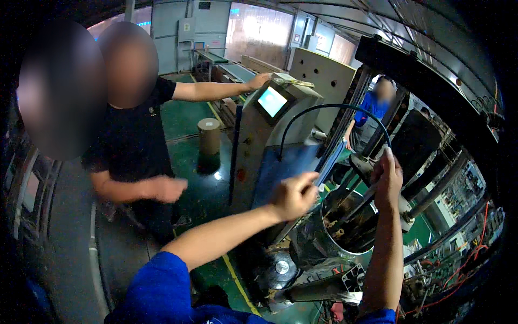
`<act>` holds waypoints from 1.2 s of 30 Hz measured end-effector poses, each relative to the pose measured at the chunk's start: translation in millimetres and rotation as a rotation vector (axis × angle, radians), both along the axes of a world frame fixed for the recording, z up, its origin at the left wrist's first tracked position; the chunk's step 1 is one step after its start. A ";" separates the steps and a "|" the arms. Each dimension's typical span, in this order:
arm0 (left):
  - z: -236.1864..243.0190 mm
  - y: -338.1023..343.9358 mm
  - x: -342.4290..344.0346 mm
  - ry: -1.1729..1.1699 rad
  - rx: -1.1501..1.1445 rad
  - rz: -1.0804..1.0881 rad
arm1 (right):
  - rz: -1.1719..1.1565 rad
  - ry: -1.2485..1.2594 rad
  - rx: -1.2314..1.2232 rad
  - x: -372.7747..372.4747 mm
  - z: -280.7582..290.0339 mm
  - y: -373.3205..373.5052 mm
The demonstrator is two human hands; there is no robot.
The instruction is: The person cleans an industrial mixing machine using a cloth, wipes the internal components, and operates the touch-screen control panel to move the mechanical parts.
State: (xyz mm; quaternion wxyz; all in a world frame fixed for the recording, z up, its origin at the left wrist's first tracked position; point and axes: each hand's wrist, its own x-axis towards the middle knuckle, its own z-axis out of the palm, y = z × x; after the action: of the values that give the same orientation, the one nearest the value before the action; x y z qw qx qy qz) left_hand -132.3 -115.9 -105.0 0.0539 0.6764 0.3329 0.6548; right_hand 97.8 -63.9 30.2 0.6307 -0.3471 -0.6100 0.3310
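Note:
My right hand is raised in front of the machine, its fingers closed round the end of a thin black hose. The hose arches over from the grey control cabinet. My left hand hovers in the air left of a metal drum, with loosely curled fingers and nothing visible in them. Inside the open drum are dark rods and brownish residue. Below my right hand, my forearm covers part of the drum's right side.
A co-worker in black stands at left, one hand on the cabinet beside its lit screen. Another person in blue is behind the machine's columns. A brown cylinder stands on the green floor. Orange cables hang at right.

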 end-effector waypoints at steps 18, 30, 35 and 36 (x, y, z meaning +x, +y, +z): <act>-1.4 285.1 -256.0 0.139 0.210 0.451 | -0.456 0.035 0.079 -10.9 -12.3 4.2; -3.4 295.8 -238.9 0.103 0.158 0.343 | -0.535 0.043 0.102 -7.7 -16.6 8.2; -16.2 311.9 -237.7 0.118 0.195 0.423 | -0.515 0.061 0.092 3.3 -19.5 10.2; -18.0 313.2 -235.9 0.123 0.197 0.427 | -0.512 0.041 0.092 5.2 -20.4 9.3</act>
State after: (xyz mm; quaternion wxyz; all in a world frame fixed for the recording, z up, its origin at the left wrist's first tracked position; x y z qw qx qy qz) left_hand -368.3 197.2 -123.0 -0.1720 0.6314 0.4056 0.6382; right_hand 103.1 -54.6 9.8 0.7212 -0.4544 -0.5039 0.1397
